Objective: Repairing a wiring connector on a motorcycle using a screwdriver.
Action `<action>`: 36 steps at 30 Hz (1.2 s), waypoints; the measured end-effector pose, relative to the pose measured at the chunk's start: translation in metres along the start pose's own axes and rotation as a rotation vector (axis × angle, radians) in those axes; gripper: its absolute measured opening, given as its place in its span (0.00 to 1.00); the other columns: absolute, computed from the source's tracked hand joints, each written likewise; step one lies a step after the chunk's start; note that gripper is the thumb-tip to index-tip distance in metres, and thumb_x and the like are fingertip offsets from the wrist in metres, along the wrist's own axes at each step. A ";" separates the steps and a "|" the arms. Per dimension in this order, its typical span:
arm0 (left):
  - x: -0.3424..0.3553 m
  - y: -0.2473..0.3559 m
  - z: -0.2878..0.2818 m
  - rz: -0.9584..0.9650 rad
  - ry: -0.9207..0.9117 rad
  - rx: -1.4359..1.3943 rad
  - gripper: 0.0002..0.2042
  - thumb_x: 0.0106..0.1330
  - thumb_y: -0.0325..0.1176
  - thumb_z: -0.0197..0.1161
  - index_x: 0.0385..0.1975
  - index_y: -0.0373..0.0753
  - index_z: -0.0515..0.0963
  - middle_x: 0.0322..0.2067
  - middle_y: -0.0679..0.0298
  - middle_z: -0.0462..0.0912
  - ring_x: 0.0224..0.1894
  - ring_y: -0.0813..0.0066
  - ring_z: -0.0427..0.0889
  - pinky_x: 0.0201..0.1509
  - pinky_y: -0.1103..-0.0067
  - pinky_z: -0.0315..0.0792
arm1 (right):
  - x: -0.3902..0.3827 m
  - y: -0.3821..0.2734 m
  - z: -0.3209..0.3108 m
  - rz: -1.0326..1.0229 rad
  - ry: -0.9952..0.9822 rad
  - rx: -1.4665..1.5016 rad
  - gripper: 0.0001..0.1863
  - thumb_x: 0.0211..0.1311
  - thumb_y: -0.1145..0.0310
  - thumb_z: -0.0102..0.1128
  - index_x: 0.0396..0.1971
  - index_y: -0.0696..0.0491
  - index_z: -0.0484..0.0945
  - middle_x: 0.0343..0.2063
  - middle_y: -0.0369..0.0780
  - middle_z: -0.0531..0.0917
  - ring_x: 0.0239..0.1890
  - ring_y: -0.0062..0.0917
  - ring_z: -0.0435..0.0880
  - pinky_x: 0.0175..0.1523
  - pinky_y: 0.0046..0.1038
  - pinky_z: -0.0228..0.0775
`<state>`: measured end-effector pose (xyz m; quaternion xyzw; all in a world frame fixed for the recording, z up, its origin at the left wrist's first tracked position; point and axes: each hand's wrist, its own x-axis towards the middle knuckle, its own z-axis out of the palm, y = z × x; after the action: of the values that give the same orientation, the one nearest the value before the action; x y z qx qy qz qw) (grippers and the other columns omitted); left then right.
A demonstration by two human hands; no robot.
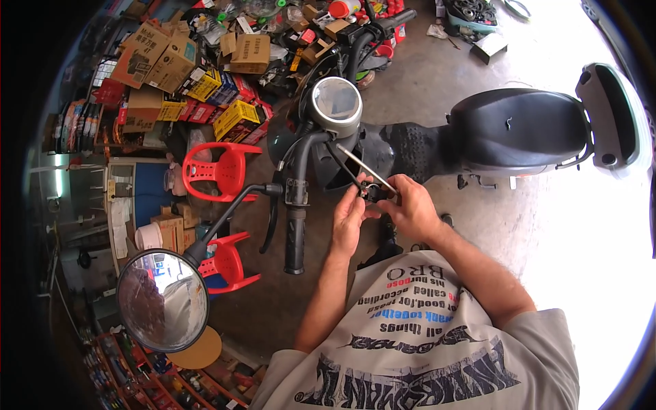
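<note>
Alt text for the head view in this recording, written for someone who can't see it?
A person's left hand pinches a small black part near the handlebar of a scooter, while the right hand, close against it, holds a thin pale rod. The black seat is at right; red plastic chairs and piled boxes are at left.

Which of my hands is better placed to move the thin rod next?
Probably your right hand: it holds one end of the thin rod, while your left hand holds the small black part.
</note>
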<state>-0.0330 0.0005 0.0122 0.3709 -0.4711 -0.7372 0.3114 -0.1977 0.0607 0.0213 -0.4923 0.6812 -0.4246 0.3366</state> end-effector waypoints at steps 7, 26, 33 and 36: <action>0.002 -0.001 -0.006 0.072 -0.048 0.150 0.22 0.73 0.33 0.53 0.65 0.39 0.63 0.59 0.61 0.72 0.49 0.77 0.77 0.40 0.80 0.79 | 0.007 0.005 -0.003 0.108 -0.120 0.254 0.15 0.47 0.74 0.69 0.34 0.57 0.74 0.26 0.40 0.78 0.28 0.29 0.79 0.35 0.30 0.71; 0.001 -0.006 -0.009 0.122 -0.047 0.276 0.20 0.74 0.36 0.52 0.64 0.39 0.65 0.53 0.62 0.73 0.53 0.73 0.76 0.51 0.73 0.80 | 0.006 0.002 -0.004 0.044 -0.166 0.056 0.12 0.52 0.71 0.66 0.33 0.59 0.73 0.31 0.47 0.79 0.37 0.42 0.81 0.42 0.38 0.71; 0.000 -0.011 -0.009 0.125 -0.052 0.251 0.22 0.76 0.41 0.47 0.64 0.36 0.64 0.52 0.61 0.75 0.50 0.72 0.79 0.50 0.74 0.80 | 0.010 0.005 -0.007 -0.003 -0.248 0.091 0.14 0.52 0.68 0.66 0.34 0.58 0.75 0.31 0.47 0.80 0.37 0.41 0.81 0.42 0.37 0.71; -0.001 -0.013 -0.012 0.087 -0.058 0.197 0.22 0.76 0.42 0.46 0.63 0.36 0.64 0.52 0.60 0.75 0.49 0.72 0.79 0.48 0.75 0.81 | 0.011 -0.006 -0.014 0.229 -0.359 0.219 0.15 0.52 0.67 0.67 0.36 0.58 0.75 0.31 0.47 0.80 0.37 0.41 0.81 0.42 0.36 0.71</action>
<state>-0.0237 0.0008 -0.0023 0.3574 -0.5658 -0.6836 0.2913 -0.2113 0.0530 0.0320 -0.4400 0.6117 -0.3609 0.5496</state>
